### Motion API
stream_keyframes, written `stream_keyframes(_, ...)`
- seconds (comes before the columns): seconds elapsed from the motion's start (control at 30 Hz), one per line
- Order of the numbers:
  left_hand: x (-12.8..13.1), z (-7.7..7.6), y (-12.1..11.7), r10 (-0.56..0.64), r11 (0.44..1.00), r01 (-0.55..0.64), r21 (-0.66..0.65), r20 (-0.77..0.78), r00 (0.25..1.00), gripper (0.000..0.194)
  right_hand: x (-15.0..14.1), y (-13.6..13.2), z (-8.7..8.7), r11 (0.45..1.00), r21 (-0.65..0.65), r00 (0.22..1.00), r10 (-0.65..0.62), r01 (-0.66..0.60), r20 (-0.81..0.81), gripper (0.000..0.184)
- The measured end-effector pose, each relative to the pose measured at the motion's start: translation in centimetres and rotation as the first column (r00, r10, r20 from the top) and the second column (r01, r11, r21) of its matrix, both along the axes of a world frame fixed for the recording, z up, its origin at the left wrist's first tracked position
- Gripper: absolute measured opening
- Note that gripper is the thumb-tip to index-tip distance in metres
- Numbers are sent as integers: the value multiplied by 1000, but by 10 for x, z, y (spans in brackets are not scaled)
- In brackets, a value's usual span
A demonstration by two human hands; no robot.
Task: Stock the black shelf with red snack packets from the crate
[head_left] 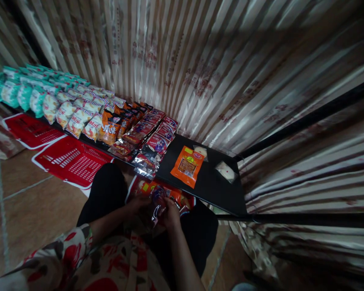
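Note:
Between my two hands is a dark red snack packet (157, 204) with shiny clear plastic at its lower end. My left hand (138, 204) grips its left side, and my right hand (170, 212) has its fingers closed on the right side. Beneath them, at my lap, a red basket (130, 190) holds orange snack packets (176, 195). Similar dark red packets (159, 141) lie in overlapping rows on the black shelf (210, 194) just ahead. A single orange packet (186, 166) rests flat on that shelf to the right.
Two small white packets, one a pale pouch (226, 171), lie at the shelf's right end. Orange-black bags (110, 128), white bags (79, 120) and teal bags (24, 96) line the left. Red baskets (75, 159) sit below. A striped curtain (182, 72) hangs behind; a black bar (309, 117) slants right.

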State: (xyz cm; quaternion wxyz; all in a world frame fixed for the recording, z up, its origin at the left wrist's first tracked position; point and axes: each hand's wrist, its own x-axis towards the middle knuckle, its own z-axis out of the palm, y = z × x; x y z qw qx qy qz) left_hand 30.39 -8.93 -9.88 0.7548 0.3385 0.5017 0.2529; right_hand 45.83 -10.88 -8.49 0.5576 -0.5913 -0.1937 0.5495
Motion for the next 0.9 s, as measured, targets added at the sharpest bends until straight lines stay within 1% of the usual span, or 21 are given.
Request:
stream_keyframes(0.1, -6, 4, -5, -11, 998, 10, 62, 23, 1000, 51, -1, 2, 6, 997, -61, 999, -45, 44, -15, 26)
stream_keyframes(0.2, -7, 7, -9, -43, 992, 42, 122, 10, 999, 47, 3, 2, 11, 993, -52, 994, -102, 104, 42, 26)
stream_keyframes(0.23, -7, 8, -10, -63, 989, 62, 138, 1, 998, 45, 5, 1, 12, 992, -38, 990, -114, 117, 82, 25)
stream_keyframes(0.3, -5, 10, -12, -111, 978, 114, 176, -25, 993, 40, 11, -2, 13, 996, -1, 980, -89, 91, 179, 25)
stream_keyframes(0.4, -3, 16, -13, -162, 961, 168, 222, -43, 986, 35, 20, -6, 14, 996, 41, 932, -87, 78, 353, 26)
stream_keyframes(0.5, -1, 25, -14, -184, 950, 199, 239, -86, 979, 35, 27, -10, 19, 994, 84, 885, -100, 69, 454, 28)
stream_keyframes(0.57, 0, 31, -14, -182, 943, 202, 266, -96, 979, 35, 29, -12, 24, 993, 104, 862, -103, 59, 496, 28)
stream_keyframes(0.6, 1, 34, -15, -185, 940, 200, 278, -77, 980, 35, 30, -12, 27, 992, 112, 853, -103, 52, 512, 28)
stream_keyframes(0.7, 4, 44, -14, -198, 939, 176, 297, 44, 979, 35, 31, -11, 39, 991, 131, 830, -96, 28, 549, 29)
stream_keyframes(0.77, 6, 51, -13, -173, 944, 137, 300, 99, 980, 34, 31, -9, 47, 990, 143, 815, -91, 10, 572, 29)
stream_keyframes(0.9, 9, 67, -9, -88, 955, 63, 291, 74, 993, 32, 28, -1, 62, 985, 174, 803, -108, 5, 586, 31)
